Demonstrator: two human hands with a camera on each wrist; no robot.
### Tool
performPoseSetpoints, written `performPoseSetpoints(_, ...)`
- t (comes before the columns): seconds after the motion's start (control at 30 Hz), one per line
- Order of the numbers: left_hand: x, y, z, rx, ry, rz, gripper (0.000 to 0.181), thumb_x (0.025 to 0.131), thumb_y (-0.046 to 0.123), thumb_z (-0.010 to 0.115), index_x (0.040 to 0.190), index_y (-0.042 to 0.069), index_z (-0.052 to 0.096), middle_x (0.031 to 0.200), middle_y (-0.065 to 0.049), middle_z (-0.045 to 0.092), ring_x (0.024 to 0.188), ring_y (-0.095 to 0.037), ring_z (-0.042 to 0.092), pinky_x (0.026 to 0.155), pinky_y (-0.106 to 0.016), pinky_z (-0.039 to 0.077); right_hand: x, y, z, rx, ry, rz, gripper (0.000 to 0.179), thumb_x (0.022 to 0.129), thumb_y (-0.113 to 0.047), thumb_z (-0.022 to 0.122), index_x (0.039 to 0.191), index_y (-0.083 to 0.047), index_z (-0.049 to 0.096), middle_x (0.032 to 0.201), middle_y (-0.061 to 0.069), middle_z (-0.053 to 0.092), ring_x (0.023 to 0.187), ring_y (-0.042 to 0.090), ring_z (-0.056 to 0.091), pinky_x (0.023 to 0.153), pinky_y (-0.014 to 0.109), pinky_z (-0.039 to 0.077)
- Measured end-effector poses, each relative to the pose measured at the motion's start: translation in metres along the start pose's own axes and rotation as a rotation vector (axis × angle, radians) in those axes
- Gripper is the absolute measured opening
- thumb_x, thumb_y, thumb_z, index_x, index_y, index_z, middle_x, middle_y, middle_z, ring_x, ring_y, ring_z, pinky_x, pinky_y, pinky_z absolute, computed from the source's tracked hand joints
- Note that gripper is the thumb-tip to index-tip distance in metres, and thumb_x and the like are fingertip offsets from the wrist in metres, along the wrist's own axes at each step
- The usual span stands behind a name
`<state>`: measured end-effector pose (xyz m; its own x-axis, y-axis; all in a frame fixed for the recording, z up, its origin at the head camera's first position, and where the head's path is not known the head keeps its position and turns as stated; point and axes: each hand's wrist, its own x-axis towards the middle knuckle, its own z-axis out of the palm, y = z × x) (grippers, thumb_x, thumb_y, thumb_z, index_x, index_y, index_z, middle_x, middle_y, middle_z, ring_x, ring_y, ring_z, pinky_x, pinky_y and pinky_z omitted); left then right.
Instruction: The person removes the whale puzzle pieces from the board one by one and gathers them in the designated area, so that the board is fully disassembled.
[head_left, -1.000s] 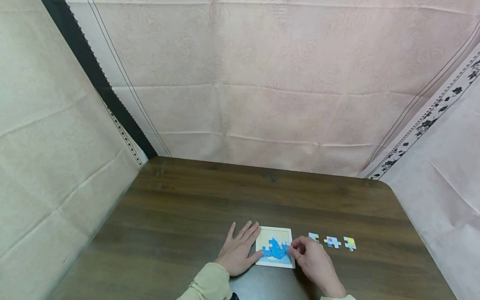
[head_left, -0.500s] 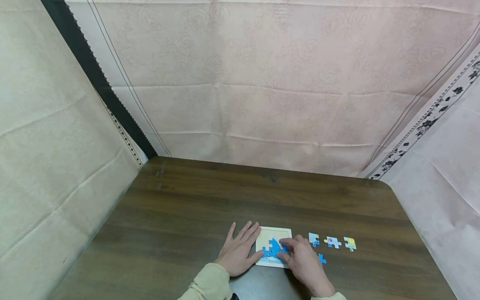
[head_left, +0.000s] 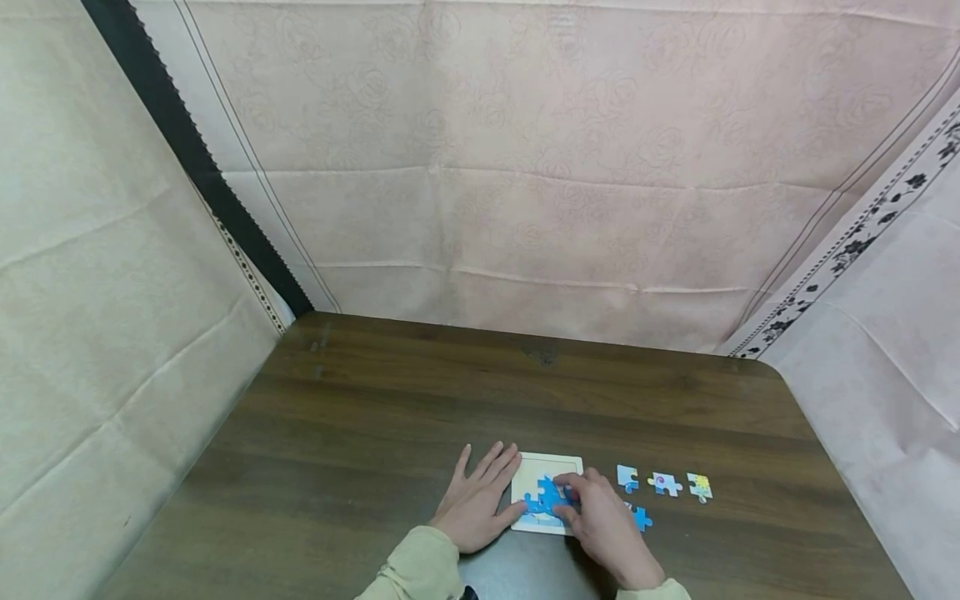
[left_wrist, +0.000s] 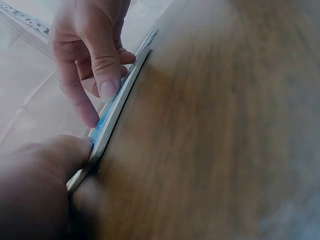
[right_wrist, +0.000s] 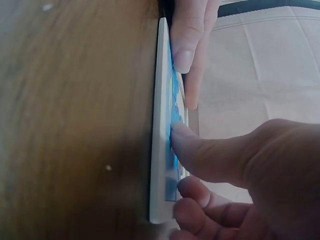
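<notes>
A small square jigsaw tray (head_left: 551,460) with a pale rim lies flat on the table, its lower part filled with blue puzzle pieces (head_left: 550,496). My left hand (head_left: 478,504) rests along the tray's left side, fingers straight and the thumb over its lower left edge. Over the right half is my right hand (head_left: 606,523), its thumb and index fingertip apart and touching down on the blue pieces. In the left wrist view, the right hand's thumb (left_wrist: 105,80) is extended onto the picture. Part of the tray's right side is hidden under that hand.
To the right of the tray lie several loose jigsaw pieces: a light blue one (head_left: 627,477), a pale one with a purple mark (head_left: 664,484), a yellow one (head_left: 701,487) and a blue one (head_left: 642,518). Cloth drapes (head_left: 525,167) stand around the wooden table (head_left: 420,383).
My right hand has moved left from the tray's right edge onto the blue pieces, uncovering the loose blue piece beside it. My left hand has stayed in place.
</notes>
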<state>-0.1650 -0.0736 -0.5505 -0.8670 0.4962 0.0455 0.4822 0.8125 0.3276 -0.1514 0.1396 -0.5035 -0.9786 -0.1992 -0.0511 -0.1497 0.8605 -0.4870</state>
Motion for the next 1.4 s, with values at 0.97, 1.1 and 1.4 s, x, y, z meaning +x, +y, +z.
performPoseSetpoints(0.97,-0.0005,0.0015,-0.0016,0.003,0.004,-0.003,0.071,0.099,0.06,0.034,0.156,0.018,0.025,0.161,0.004,0.019,0.148,-0.019,0.012,0.114,-0.06,0.001,0.0068,-0.0027,0.0005,0.058,-0.045,0.061,0.031,0.08,-0.009,0.079,0.105,-0.015,0.064,0.087,0.003,0.051,0.066,0.015,0.049,0.057,0.029,0.045)
performPoseSetpoints(1.1,-0.0009,0.0012,-0.0011,-0.002,0.01,0.003,0.071,0.099,0.059,0.034,0.156,0.018,0.026,0.161,0.004,0.019,0.148,-0.02,0.012,0.113,-0.061,0.002,0.0063,-0.0028,0.0004,0.067,-0.046,0.064,0.031,0.08,-0.008,0.079,0.105,-0.015,0.064,0.088,0.004,0.051,0.066,0.015,0.049,0.057,0.029,0.046)
performPoseSetpoints(1.4,0.0,0.0008,-0.0007,-0.007,0.001,-0.004,0.071,0.099,0.06,0.034,0.156,0.018,0.025,0.161,0.004,0.018,0.148,-0.019,0.011,0.114,-0.06,-0.001,0.008,-0.0027,-0.0006,0.069,-0.054,0.075,0.03,0.08,-0.008,0.079,0.105,-0.015,0.063,0.09,0.005,0.052,0.07,0.017,0.05,0.063,0.033,0.051)
